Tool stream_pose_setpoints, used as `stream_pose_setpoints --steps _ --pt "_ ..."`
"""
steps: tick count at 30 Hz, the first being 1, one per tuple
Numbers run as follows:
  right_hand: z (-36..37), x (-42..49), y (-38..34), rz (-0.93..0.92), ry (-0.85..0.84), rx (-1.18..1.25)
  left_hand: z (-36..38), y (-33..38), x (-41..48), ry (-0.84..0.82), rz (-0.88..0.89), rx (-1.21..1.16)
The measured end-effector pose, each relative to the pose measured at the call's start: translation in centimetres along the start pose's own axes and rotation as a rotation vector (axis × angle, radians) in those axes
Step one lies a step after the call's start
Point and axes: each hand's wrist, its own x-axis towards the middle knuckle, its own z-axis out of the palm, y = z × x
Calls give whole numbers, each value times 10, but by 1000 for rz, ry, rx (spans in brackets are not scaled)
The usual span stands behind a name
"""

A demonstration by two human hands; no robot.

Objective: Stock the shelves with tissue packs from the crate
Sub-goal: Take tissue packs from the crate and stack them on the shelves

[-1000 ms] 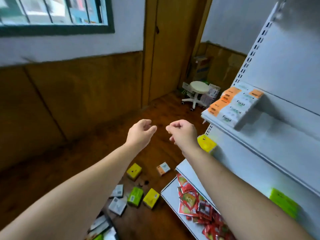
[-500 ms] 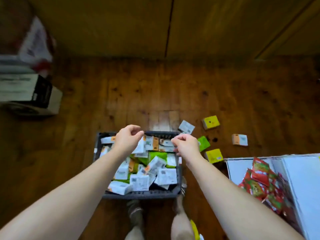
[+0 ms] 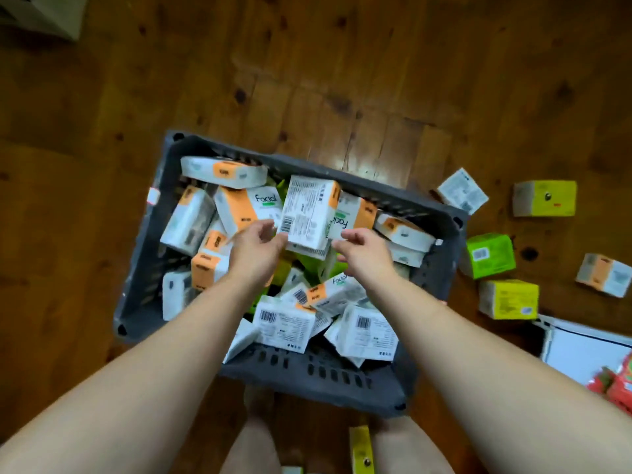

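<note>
Both your hands are over the crate [image 3: 307, 378], flanking one pack [image 3: 309, 213] that sits propped on top of the heap, barcode face up and tilted. It's the highest and most exposed one with nothing pinning it, so it's the sensible pick. Your left hand [image 3: 254, 249] has its fingers apart with the tips at the pack's lower left corner. I can't tell if they touch yet, but they aren't wrapped round it. Your right hand [image 3: 364, 253] has its fingers loosely curled just beside the pack's right edge, holding nothing. My read is that you're setting up a two-sided squeeze, which suits a soft film-wrapped pack. The others lie jumbled every which way in the crate, so expect neighbours to shift when this one lifts. A few strays [image 3: 489, 260] lie on the floor [image 3: 342, 63] right of the crate. A corner of the shelf [image 3: 588, 350] shows at lower right with red sachets [image 3: 615, 388] on it and no tissue packs on the visible part. Stocking looks far from done.
</note>
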Motion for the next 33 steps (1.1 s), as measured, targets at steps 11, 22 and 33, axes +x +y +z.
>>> stream_pose_setpoints --steps 11,22,33 --pt "26 29 -6 -26 -11 143 26 -2 35 -71 17 -61" --pt "-40 -108 -63 -156 92 387 -4 100 -78 -468 20 -220" --pt "-117 -272 -126 -262 200 745 -57 219 -221 -770 229 -117"
